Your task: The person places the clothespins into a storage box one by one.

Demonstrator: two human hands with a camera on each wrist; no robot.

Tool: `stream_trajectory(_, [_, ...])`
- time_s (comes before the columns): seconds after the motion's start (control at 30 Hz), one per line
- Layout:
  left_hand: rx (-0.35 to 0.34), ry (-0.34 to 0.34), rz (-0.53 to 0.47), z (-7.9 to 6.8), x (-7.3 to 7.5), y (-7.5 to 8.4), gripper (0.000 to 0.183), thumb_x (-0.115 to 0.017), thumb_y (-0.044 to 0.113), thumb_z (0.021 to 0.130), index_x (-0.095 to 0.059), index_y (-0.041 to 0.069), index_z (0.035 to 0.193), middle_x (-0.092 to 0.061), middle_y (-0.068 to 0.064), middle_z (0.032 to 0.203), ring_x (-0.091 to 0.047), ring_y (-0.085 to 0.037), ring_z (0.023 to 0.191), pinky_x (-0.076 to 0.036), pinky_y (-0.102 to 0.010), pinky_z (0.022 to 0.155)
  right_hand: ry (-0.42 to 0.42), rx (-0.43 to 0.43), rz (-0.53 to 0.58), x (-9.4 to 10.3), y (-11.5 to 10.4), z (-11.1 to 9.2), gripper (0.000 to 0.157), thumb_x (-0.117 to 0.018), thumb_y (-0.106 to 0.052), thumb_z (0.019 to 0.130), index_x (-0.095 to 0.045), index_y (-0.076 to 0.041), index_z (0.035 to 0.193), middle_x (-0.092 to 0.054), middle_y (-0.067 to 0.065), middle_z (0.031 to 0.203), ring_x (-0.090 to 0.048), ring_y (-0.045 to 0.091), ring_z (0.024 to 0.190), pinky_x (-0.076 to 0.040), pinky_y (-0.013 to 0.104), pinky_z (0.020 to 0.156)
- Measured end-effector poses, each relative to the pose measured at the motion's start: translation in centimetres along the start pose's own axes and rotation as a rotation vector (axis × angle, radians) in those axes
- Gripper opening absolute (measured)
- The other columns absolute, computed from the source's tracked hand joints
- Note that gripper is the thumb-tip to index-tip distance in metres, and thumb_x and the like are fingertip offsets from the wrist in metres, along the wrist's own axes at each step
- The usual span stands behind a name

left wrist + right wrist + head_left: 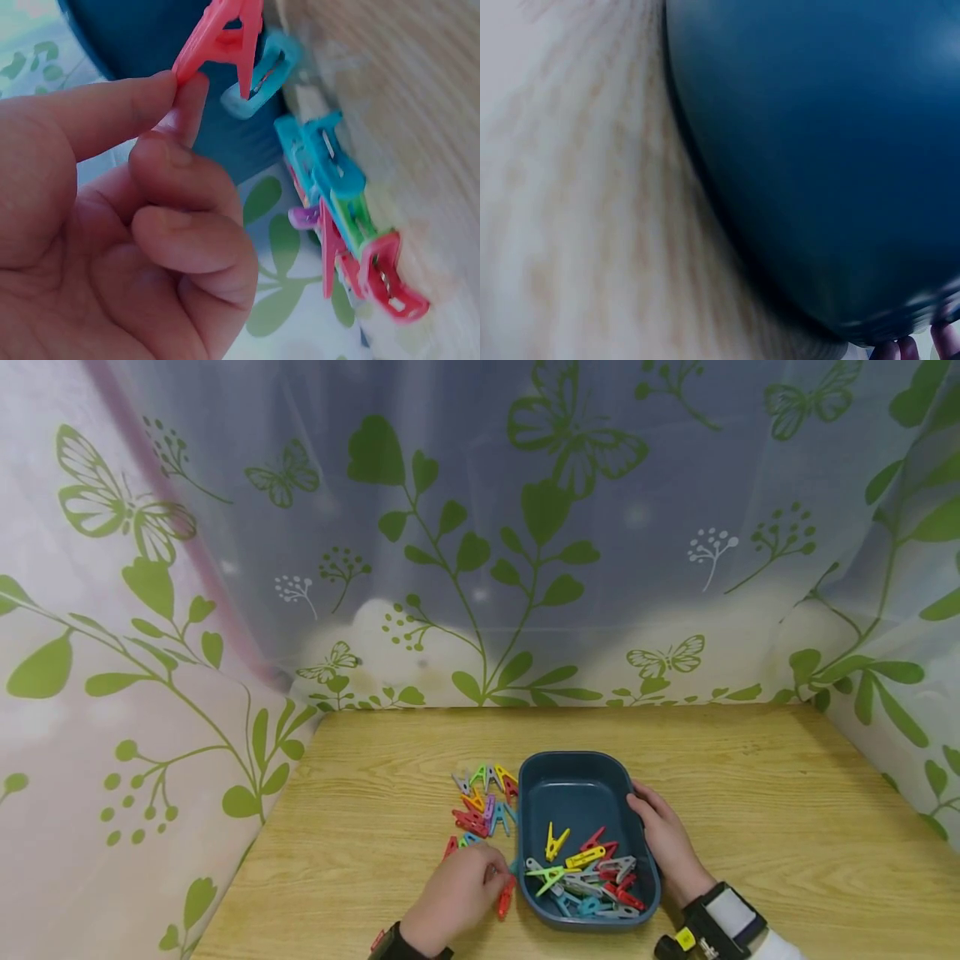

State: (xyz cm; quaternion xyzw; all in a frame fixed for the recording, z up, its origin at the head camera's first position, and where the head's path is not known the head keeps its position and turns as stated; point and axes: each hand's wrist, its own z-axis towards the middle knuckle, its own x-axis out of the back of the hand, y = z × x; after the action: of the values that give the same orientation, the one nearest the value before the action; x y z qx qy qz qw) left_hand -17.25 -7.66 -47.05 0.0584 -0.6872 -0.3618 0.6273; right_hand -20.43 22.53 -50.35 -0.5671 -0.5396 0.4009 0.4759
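Observation:
My left hand [459,893] pinches a red clothes peg [225,46] between thumb and index finger, at the left side of a dark blue plastic bin [573,768]. In the left wrist view the other fingers are curled toward the palm, and a light blue peg [264,75] shows just behind the red one. My right hand [670,843] grips the bin's right side, fingers at the rim. Several pegs lie heaped in the near half of the bin, among them a yellow peg [585,857] and a light green peg [550,878].
Left of the bin, a loose group of coloured pegs [472,821] lies on the wooden table [375,793]. A curtain [480,527] with a leaf and butterfly print hangs behind the table's back edge and along its sides.

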Motion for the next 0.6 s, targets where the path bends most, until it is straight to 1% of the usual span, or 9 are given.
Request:
stream_trajectory(0.2, [0.026,0.096,-0.015,-0.1,1.6,-0.1,0.011,-0.074,0.015,0.095,-0.070,0.013,0.085,-0.059,0.004,0.082,-0.045,-0.005,0.065,-0.038,-0.024,0.057,0.001,0.007,0.002,0.0,0.0,0.0,0.063,-0.040,-0.041,0.112,-0.024,-0.007,0.162,-0.023,0.020,0.169,-0.028,0.039,0.153,-0.026,0.057,0.123])
stream_trajectory(0.33, [0.035,0.171,-0.022,-0.1,2.5,0.1,0.007,-0.074,0.015,0.096,-0.071,0.012,0.090,-0.057,0.003,0.083,-0.043,-0.006,0.064,-0.036,-0.024,0.056,0.004,0.009,-0.001,0.0,0.0,0.1,0.063,-0.040,-0.041,0.111,-0.024,-0.007,0.162,-0.022,0.020,0.169,-0.027,0.039,0.153,-0.025,0.057,0.123])
stream_trajectory(0.5, [0.003,0.243,-0.030,0.0,2.8,0.9,0.006,-0.073,0.015,0.097,-0.073,0.011,0.092,-0.052,0.005,0.079,-0.042,-0.005,0.065,-0.037,-0.021,0.058,0.005,0.005,0.003,0.0,0.1,0.1,0.063,-0.041,-0.040,0.111,-0.024,-0.007,0.162,-0.021,0.020,0.169,-0.025,0.038,0.154,-0.024,0.057,0.124])
stream_trajectory(0.6, [-0.021,0.253,-0.034,0.1,2.8,1.8,0.006,-0.074,0.015,0.096,-0.074,0.009,0.094,-0.050,0.006,0.077,-0.042,-0.005,0.065,-0.037,-0.021,0.058,0.006,0.002,-0.001,0.0,0.1,0.2,0.063,-0.041,-0.040,0.111,-0.024,-0.007,0.162,-0.021,0.020,0.169,-0.025,0.039,0.154,-0.024,0.057,0.124])
